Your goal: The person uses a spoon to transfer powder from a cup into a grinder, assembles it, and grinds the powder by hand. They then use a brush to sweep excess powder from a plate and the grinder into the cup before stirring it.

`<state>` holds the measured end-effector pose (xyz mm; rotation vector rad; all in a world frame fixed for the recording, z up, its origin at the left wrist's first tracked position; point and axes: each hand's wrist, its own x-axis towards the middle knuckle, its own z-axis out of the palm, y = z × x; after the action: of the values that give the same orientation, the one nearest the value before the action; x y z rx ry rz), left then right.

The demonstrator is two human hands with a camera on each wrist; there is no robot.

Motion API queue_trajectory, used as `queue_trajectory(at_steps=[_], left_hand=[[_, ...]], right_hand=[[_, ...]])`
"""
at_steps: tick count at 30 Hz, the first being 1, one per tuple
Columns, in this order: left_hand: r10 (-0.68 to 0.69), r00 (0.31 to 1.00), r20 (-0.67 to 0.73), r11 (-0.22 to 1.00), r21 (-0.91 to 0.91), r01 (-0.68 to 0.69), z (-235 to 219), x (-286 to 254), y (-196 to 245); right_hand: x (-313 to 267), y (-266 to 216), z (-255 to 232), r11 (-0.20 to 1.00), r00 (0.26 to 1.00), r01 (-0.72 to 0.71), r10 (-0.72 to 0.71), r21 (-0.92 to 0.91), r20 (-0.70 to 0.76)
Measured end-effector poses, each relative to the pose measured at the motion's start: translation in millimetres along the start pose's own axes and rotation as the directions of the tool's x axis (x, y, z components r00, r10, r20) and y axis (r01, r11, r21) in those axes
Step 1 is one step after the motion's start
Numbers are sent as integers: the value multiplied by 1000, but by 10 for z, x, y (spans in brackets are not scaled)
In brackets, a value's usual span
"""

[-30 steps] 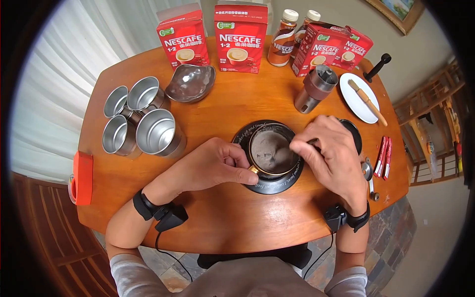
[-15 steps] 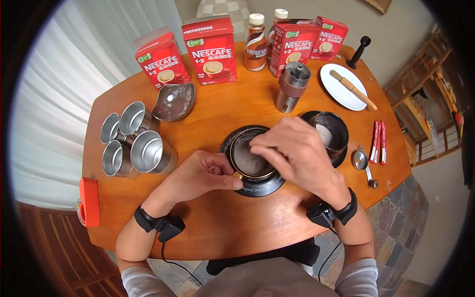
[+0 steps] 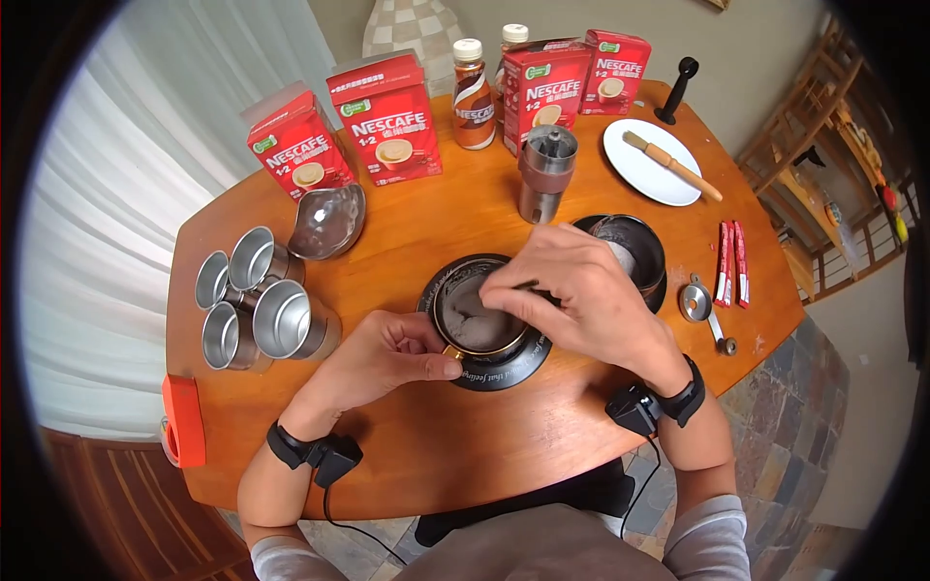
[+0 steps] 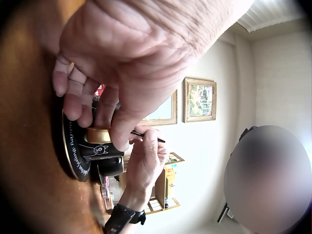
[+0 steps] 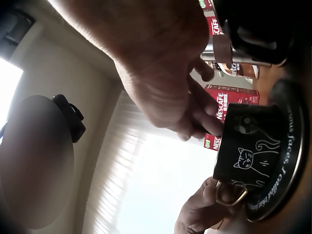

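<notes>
A black cup (image 5: 234,165) with white cat drawings and a gold handle (image 3: 452,353) stands on a black lettered saucer (image 3: 494,376). Inside it is a greyish, frothy-looking mix (image 3: 465,324). My left hand (image 3: 373,363) pinches the gold handle between thumb and fingers at the cup's near left side. Above the rim, my right hand (image 3: 586,295) pinches a thin dark handle (image 4: 155,139), like a spoon's, and its lower end is hidden in the cup. Just beyond the right hand sits a second black cup (image 3: 655,259) with pale contents, partly covered by that hand.
A coffee grinder (image 3: 546,179), a white plate (image 3: 630,174) with a wooden brush (image 3: 678,172), red sachets (image 3: 725,263) and a small metal scoop (image 3: 696,302) lie around the right side. Several metal cups (image 3: 281,315) and a glossy bowl (image 3: 325,232) stand left; Nescafe boxes (image 3: 392,126) line the back.
The head view has turned, shifting the table items leftward. My right hand has moved from the cup's right side to over its mouth, uncovering the second cup. The left hand keeps its grip.
</notes>
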<state>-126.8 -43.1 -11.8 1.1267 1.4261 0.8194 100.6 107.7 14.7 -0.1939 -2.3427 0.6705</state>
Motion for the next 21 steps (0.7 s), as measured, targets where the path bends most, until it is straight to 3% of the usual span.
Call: queue_trajectory(at_steps=[2,5,9,12,16,21], left_hand=[[-4,1000,-25,996,90,6,8,-3,51],[-87,995,-50,989,116,93,-12,-16,81],[-62,997,-44,996,-63,59,-6,-15,-5],[-49,998,-44,990,-135,43,70,-28,93],[-56,998,-35,993,-107,52,-1,-33,14],[-62,997,-39,992,-109,57,-16,-38,2]], right_hand=[[-7,40,25,997,996,21,-27,-80,-79],[-42,82,75,999,1000,5,-6,-45,-30],[-47,62,88,989,992,3,-22,-145,-126],[-70,109,119,995,996,27,-36,-99,-88],[-75,112,172,978,986,28,-61,-207,-158],[-83,149,190,998,988,-28,19,-56,-153]])
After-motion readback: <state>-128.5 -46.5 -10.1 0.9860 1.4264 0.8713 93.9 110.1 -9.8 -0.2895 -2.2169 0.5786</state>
